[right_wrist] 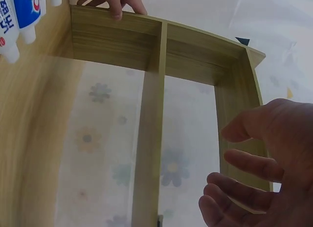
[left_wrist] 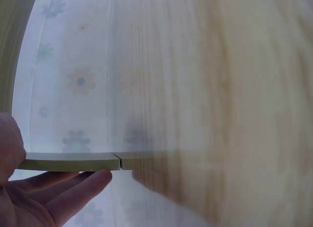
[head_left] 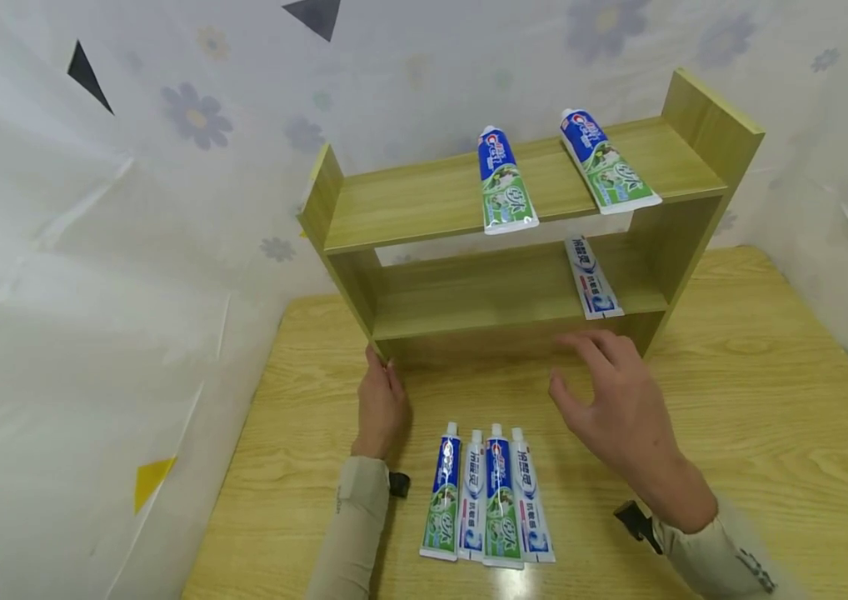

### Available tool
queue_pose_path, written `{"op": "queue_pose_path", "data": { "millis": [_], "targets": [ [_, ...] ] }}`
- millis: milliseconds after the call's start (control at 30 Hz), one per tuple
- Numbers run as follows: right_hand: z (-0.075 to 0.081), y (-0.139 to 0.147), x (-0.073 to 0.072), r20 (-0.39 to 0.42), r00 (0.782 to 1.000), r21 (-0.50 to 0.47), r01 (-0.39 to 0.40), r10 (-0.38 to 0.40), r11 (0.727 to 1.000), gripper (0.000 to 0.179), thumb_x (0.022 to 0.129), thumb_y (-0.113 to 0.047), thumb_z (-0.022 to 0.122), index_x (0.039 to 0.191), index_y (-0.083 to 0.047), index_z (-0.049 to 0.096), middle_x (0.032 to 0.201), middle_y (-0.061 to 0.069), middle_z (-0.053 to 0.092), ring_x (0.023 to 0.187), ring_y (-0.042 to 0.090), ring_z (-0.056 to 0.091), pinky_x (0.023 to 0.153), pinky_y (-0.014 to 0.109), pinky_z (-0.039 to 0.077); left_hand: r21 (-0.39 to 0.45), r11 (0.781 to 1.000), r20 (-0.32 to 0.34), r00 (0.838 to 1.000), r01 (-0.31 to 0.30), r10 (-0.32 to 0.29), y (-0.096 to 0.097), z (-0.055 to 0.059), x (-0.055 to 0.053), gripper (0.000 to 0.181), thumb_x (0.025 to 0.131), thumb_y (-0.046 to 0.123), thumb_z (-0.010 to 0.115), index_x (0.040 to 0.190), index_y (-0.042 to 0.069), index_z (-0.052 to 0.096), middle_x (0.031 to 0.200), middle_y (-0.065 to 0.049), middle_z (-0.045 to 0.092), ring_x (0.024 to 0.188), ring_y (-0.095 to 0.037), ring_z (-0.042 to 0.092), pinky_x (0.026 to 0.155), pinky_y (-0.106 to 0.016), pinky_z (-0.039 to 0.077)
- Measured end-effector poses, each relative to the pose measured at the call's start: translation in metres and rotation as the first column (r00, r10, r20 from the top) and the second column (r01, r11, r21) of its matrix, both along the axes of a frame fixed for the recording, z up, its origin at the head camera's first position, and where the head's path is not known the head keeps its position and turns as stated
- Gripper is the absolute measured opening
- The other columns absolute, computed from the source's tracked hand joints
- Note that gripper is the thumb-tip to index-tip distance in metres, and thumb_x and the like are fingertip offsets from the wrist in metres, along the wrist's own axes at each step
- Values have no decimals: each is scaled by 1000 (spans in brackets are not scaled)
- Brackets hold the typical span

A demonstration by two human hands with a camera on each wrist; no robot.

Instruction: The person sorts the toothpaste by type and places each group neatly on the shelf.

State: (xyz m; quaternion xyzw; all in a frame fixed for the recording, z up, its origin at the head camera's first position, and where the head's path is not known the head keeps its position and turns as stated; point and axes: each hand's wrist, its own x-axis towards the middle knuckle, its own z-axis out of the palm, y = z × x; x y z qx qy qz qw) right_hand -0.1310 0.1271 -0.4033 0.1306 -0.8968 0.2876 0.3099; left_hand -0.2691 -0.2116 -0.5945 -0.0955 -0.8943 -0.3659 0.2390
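Note:
My left hand [head_left: 381, 408] grips the lower left side panel of a wooden shelf [head_left: 409, 204]; in the left wrist view, the thumb and fingers lie on opposite sides of the panel edge [left_wrist: 73, 165]. My right hand [head_left: 622, 408] hovers in front of the lower right of the shelf, fingers spread and slightly bent, holding nothing. Two blue-and-green toothpaste tubes [head_left: 508, 185] [head_left: 607, 162] lie on the top board. One white toothpaste tube [head_left: 592, 277] lies at the right of the middle board, just beyond my right hand.
Several toothpaste tubes lie side by side on the wooden table [head_left: 754, 400] between my forearms, blue-and-green ones [head_left: 442, 496] alternating with white ones [head_left: 532, 500]. Behind the shelf hangs a pale flowered sheet [head_left: 409, 83], which also runs along the left side.

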Motion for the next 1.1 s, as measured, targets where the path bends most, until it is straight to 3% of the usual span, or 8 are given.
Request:
{"op": "queue_pose_path", "data": {
  "millis": [133,233,467,667,733,833,933,1100],
  "targets": [
    [-15,-5,3,50,999,-4,-11,11,1000,42,87,-3,84,127,-3,74,117,17,73,104,35,67,79,52,60,-25,999,35,998,-42,43,-3,-12,-9,50,120,36,33,160,5,38,89,-11,68,68,-17,65,63,-36,58],
    [-28,-10,7,162,986,-6,-28,29,1000,45,89,-7,85,132,-4,72,119,17,73,104,35,70,81,53,62,-25,999,27,999,-38,38,0,-1,-3,47,120,31,37,158,3,39,95,-16,71,73,-24,70,67,-40,62],
    [-58,-27,19,492,869,-21,-53,56,998,58,95,-18,84,148,-6,62,136,21,66,101,30,71,77,45,63,-5,1000,5,1000,-10,10,-1,-7,-6,48,120,29,37,161,4,36,105,-24,73,83,-35,75,72,-52,64],
    [-75,-36,21,518,854,-18,-40,43,999,58,93,-18,86,146,-7,63,136,20,67,106,30,71,88,51,65,-1,1000,-5,1000,7,-7,5,17,6,46,120,24,38,159,-1,38,99,-28,70,78,-38,73,68,-52,63],
    [-78,-38,22,538,842,-15,-33,36,999,58,93,-18,86,146,-7,63,135,19,67,105,29,70,89,51,64,11,1000,21,1000,-3,3,5,16,6,49,121,31,36,160,1,38,100,-25,71,80,-35,74,71,-50,64],
    [-84,-40,23,573,819,-13,-30,32,999,58,94,-20,85,146,-8,63,136,19,67,101,27,68,88,50,64,4,1000,28,999,-20,20,3,9,1,50,120,31,36,161,3,37,100,-22,72,81,-34,74,73,-50,64],
    [-89,-42,24,601,798,-17,-30,35,999,57,96,-21,83,147,-8,63,137,19,67,103,27,67,91,51,63,-19,1000,19,1000,-23,23,-3,-13,-12,50,120,29,38,163,5,35,99,-20,72,79,-32,73,71,-48,63],
    [-99,-45,27,633,774,-8,-31,29,999,58,97,-23,82,149,-10,62,140,20,66,116,33,70,99,56,62,-43,999,24,1000,-19,20,-7,-21,-15,50,120,28,38,165,7,33,100,-19,72,81,-30,74,72,-45,64]
  ]
}}
